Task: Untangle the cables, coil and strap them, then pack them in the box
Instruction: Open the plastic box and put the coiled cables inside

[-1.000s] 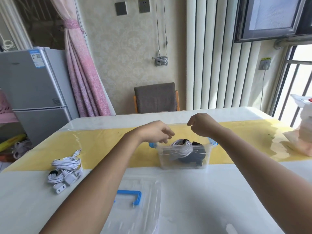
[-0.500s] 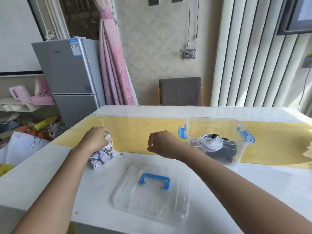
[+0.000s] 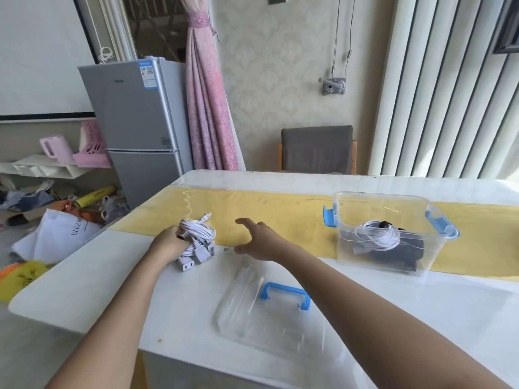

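Observation:
A bundle of white cables [image 3: 200,242] with flat plugs lies near the table's left edge, and my left hand [image 3: 168,244] grips it from the left. Just right of the bundle, my right hand [image 3: 259,240] hovers with fingers spread, holding nothing. A clear plastic box [image 3: 393,209] with blue latches stands on the yellow runner at the right. Inside it lie a coiled white cable [image 3: 377,235] and a dark bundle [image 3: 408,249]. The box's clear lid [image 3: 269,315] with its blue handle lies flat on the table under my right forearm.
The white table [image 3: 92,276] ends close to the left of the bundle. A grey chair [image 3: 316,148] stands at the far side. A silver fridge [image 3: 134,122] and floor clutter with a white bag [image 3: 60,234] lie to the left.
My view swung left. My left hand went from the box to the white cable bundle and took hold of it. My right hand left the box, came toward the bundle and spread its fingers.

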The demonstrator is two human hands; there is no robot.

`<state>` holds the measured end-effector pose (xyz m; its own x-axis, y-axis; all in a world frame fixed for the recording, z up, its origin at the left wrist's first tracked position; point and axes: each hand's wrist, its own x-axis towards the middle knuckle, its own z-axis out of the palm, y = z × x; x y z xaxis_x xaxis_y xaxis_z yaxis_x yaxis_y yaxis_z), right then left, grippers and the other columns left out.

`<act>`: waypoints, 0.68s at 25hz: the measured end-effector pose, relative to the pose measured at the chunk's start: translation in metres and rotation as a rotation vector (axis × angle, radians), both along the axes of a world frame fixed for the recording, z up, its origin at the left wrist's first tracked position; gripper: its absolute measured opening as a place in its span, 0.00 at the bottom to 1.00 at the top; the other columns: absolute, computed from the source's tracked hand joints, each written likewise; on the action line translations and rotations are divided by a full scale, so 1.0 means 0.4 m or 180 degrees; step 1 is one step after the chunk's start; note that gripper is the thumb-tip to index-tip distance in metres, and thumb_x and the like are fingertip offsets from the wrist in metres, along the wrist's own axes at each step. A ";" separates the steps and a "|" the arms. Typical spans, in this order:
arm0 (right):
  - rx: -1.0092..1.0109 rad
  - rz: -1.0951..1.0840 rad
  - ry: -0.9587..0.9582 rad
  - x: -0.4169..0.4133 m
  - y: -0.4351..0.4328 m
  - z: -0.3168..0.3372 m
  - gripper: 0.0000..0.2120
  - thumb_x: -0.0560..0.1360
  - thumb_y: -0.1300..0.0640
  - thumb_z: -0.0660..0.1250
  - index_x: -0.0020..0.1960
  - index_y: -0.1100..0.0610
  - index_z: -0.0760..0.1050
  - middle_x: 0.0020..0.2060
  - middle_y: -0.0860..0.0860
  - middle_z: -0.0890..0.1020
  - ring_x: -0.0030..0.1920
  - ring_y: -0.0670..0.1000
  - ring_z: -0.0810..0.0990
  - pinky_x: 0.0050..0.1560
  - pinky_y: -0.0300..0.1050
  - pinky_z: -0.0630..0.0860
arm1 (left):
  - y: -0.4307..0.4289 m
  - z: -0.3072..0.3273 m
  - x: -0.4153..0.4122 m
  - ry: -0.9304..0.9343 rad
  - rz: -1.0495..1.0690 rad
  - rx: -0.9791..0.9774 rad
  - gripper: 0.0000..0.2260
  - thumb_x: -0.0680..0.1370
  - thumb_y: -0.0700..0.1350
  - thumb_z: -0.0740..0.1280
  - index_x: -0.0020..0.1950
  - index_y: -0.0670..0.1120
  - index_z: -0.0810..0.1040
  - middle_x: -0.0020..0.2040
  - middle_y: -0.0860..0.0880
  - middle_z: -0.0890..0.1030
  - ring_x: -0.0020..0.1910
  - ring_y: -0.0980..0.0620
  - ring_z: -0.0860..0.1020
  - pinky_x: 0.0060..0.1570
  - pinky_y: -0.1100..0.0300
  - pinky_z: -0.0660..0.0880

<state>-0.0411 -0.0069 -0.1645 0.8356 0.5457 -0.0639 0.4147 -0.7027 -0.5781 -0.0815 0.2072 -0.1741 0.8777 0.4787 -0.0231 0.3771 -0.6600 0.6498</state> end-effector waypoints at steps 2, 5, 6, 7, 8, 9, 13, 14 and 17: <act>0.0039 -0.0040 0.0009 0.007 0.022 0.000 0.33 0.75 0.51 0.68 0.75 0.47 0.55 0.64 0.59 0.68 0.55 0.59 0.76 0.51 0.44 0.70 | -0.006 -0.004 -0.006 -0.0234 0.0046 -0.0520 0.09 0.75 0.34 0.65 0.52 0.45 0.76 0.44 0.44 0.79 0.47 0.44 0.77 0.47 0.55 0.72; 0.0205 -0.0095 0.0077 0.018 0.046 0.003 0.32 0.75 0.48 0.68 0.74 0.47 0.59 0.62 0.58 0.70 0.48 0.55 0.76 0.46 0.42 0.71 | -0.049 -0.013 -0.014 -0.0411 -0.0054 -0.2340 0.13 0.75 0.28 0.63 0.52 0.44 0.74 0.41 0.46 0.79 0.38 0.49 0.79 0.35 0.60 0.78; 0.0297 -0.0099 0.0121 0.019 0.050 0.001 0.30 0.74 0.47 0.68 0.73 0.48 0.61 0.60 0.58 0.72 0.43 0.53 0.76 0.40 0.40 0.70 | -0.074 -0.020 -0.011 -0.0421 -0.0183 -0.2741 0.14 0.75 0.26 0.62 0.51 0.44 0.74 0.41 0.45 0.80 0.37 0.50 0.80 0.32 0.62 0.78; 0.0374 -0.0112 0.0144 0.020 0.055 -0.003 0.28 0.74 0.46 0.68 0.71 0.50 0.64 0.58 0.58 0.74 0.40 0.52 0.75 0.35 0.39 0.69 | -0.093 -0.030 -0.002 -0.0452 -0.0276 -0.2939 0.15 0.75 0.25 0.61 0.51 0.45 0.74 0.42 0.45 0.80 0.37 0.51 0.80 0.31 0.63 0.78; 0.0435 -0.0139 0.0116 0.023 0.058 -0.009 0.26 0.74 0.46 0.68 0.68 0.52 0.66 0.56 0.58 0.76 0.39 0.52 0.74 0.32 0.39 0.68 | -0.114 -0.037 0.007 -0.0546 -0.0354 -0.3044 0.17 0.74 0.24 0.60 0.51 0.45 0.74 0.43 0.44 0.80 0.38 0.50 0.80 0.32 0.62 0.78; 0.0497 -0.0201 0.0055 0.027 0.059 -0.015 0.23 0.74 0.47 0.68 0.65 0.54 0.68 0.54 0.59 0.77 0.39 0.53 0.74 0.31 0.40 0.68 | -0.131 -0.041 0.019 -0.0667 -0.0424 -0.3018 0.19 0.73 0.22 0.59 0.51 0.45 0.74 0.44 0.43 0.79 0.39 0.49 0.79 0.34 0.62 0.78; 0.0965 -0.0658 0.0155 0.062 0.020 -0.025 0.16 0.77 0.54 0.65 0.62 0.57 0.69 0.50 0.59 0.80 0.41 0.54 0.77 0.38 0.45 0.74 | -0.180 -0.061 0.060 -0.1309 -0.0696 -0.2092 0.20 0.73 0.27 0.65 0.53 0.51 0.75 0.52 0.44 0.80 0.50 0.47 0.78 0.49 0.54 0.76; 0.1197 -0.0791 0.0356 0.070 0.008 -0.027 0.13 0.77 0.55 0.66 0.59 0.57 0.70 0.48 0.59 0.81 0.41 0.54 0.78 0.42 0.48 0.77 | -0.189 -0.066 0.068 -0.1379 -0.0759 -0.1884 0.20 0.74 0.29 0.66 0.56 0.53 0.74 0.56 0.45 0.79 0.54 0.47 0.77 0.53 0.53 0.76; 0.1899 -0.1147 0.0893 0.079 -0.023 -0.036 0.09 0.76 0.55 0.67 0.49 0.58 0.70 0.39 0.56 0.79 0.39 0.54 0.78 0.52 0.55 0.80 | -0.216 -0.064 0.093 -0.1396 -0.0729 -0.1820 0.24 0.74 0.32 0.67 0.65 0.52 0.70 0.58 0.49 0.77 0.54 0.53 0.77 0.51 0.64 0.75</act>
<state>-0.0096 -0.0161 -0.1789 0.9649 0.2502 -0.0797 -0.0007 -0.3012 -0.9536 -0.0444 0.1210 -0.1998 0.9397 0.3017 0.1611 -0.1009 -0.2056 0.9734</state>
